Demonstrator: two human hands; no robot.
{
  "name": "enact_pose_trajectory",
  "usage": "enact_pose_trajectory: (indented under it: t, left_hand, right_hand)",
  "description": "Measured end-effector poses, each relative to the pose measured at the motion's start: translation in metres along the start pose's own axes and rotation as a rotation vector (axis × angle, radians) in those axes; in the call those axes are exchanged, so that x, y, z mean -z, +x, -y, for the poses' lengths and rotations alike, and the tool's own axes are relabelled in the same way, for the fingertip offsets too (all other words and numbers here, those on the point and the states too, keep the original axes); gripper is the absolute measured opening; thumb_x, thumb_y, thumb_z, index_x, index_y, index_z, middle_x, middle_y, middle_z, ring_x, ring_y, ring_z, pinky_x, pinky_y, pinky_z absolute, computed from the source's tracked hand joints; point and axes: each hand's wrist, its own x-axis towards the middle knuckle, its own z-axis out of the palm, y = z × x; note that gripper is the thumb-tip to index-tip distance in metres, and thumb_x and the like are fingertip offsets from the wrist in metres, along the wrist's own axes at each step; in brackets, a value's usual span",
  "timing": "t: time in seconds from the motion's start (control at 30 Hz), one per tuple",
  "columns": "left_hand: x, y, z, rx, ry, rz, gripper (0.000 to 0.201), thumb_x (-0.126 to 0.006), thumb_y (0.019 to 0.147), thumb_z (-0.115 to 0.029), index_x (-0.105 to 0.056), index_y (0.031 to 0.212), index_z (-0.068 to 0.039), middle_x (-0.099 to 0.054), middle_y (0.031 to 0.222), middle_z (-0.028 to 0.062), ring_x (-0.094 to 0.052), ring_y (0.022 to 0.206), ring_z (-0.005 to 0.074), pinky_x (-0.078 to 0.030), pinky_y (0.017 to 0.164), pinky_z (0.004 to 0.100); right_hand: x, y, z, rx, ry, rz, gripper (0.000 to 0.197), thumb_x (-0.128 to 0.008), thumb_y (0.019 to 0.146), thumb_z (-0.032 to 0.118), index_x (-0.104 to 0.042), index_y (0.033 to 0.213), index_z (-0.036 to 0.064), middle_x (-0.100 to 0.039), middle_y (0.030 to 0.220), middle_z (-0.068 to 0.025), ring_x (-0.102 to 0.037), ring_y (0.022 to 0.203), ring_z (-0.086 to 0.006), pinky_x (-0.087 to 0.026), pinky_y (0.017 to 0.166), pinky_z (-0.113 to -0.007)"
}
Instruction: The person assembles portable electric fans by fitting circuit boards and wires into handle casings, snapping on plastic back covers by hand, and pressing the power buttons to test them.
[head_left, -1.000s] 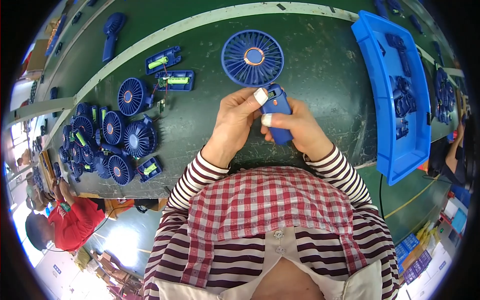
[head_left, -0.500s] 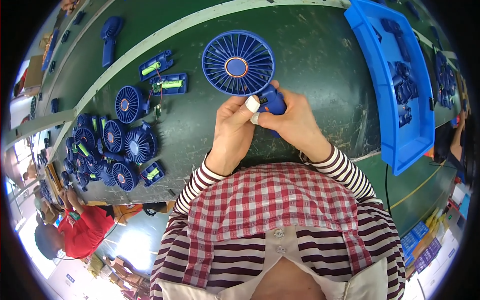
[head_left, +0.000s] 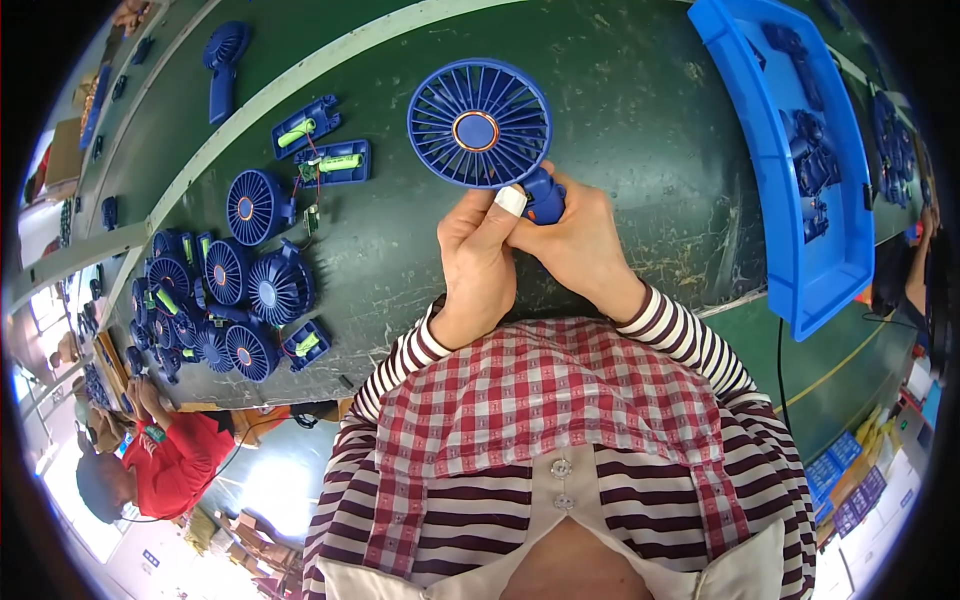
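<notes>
A blue handheld fan (head_left: 476, 130), its round grille ringed in orange at the hub, is held above the green bench in front of me. My right hand (head_left: 580, 238) is closed around its handle, hiding most of it. Just below the grille, my left hand (head_left: 476, 260) pinches the neck area with the thumb, which wears a white finger cover. Both hands meet at the handle. To the left lie an opened handle shell with a green battery (head_left: 340, 163) and a fan head (head_left: 254, 208) wired to it.
A pile of blue fan heads (head_left: 228, 272) and open handles with batteries covers the bench's left part. Farther off lies another fan (head_left: 222, 70). On the right stands a blue bin (head_left: 815, 270) holding blue parts. A person in red (head_left: 180, 460) sits at lower left.
My right hand has wrapped further around the handle, covering the small display and the thumb that showed before. The fan's head has barely moved.
</notes>
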Motion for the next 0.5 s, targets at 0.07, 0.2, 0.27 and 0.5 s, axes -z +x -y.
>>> enact_pose_trajectory:
  t: [0.07, 0.2, 0.27, 0.5]
  left_hand:
    - [-0.001, 0.003, 0.001, -0.033, 0.017, -0.030, 0.026, -0.049, 0.089, -0.006, -0.056, 0.110, 0.007, -0.061, 0.109, 0.0145, -0.058, 0.099, 0.0181, -0.045, 0.089, 0.0290]
    - [0.005, 0.008, 0.003, -0.048, 0.027, -0.022, 0.027, -0.049, 0.089, -0.007, -0.056, 0.111, 0.007, -0.061, 0.107, 0.0133, -0.059, 0.095, 0.0167, -0.046, 0.086, 0.0277]
    - [0.013, 0.011, -0.002, 0.091, 0.093, -0.027, 0.026, -0.050, 0.089, -0.009, -0.057, 0.109, 0.006, -0.062, 0.103, 0.0111, -0.059, 0.089, 0.0142, -0.047, 0.080, 0.0257]
    - [0.025, 0.000, -0.023, 0.157, 0.350, 0.071, 0.029, -0.051, 0.090, -0.017, -0.058, 0.105, 0.007, -0.064, 0.098, 0.0127, -0.062, 0.085, 0.0165, -0.050, 0.077, 0.0288]
  right_hand:
    - [0.000, 0.002, 0.004, -0.051, -0.083, 0.025, 0.029, -0.074, 0.068, 0.017, -0.059, 0.084, -0.0026, -0.059, 0.068, -0.0008, -0.050, 0.060, -0.0054, -0.044, 0.055, -0.023]
    - [-0.004, 0.010, -0.014, -0.008, -0.040, 0.008, 0.033, -0.072, 0.065, 0.030, -0.062, 0.079, 0.0017, -0.062, 0.064, -0.0117, -0.061, 0.057, -0.0253, -0.048, 0.056, -0.033]
    - [0.002, 0.015, -0.014, -0.152, 0.185, 0.252, 0.028, -0.073, 0.071, 0.019, -0.060, 0.082, -0.0030, -0.058, 0.067, -0.0035, -0.053, 0.060, -0.0081, -0.044, 0.053, -0.024]
    - [0.041, 0.042, -0.011, 0.216, 0.105, -0.091, 0.055, -0.067, 0.080, 0.028, -0.048, 0.121, -0.0053, -0.062, 0.097, -0.0091, -0.058, 0.077, -0.0124, -0.047, 0.065, -0.025]
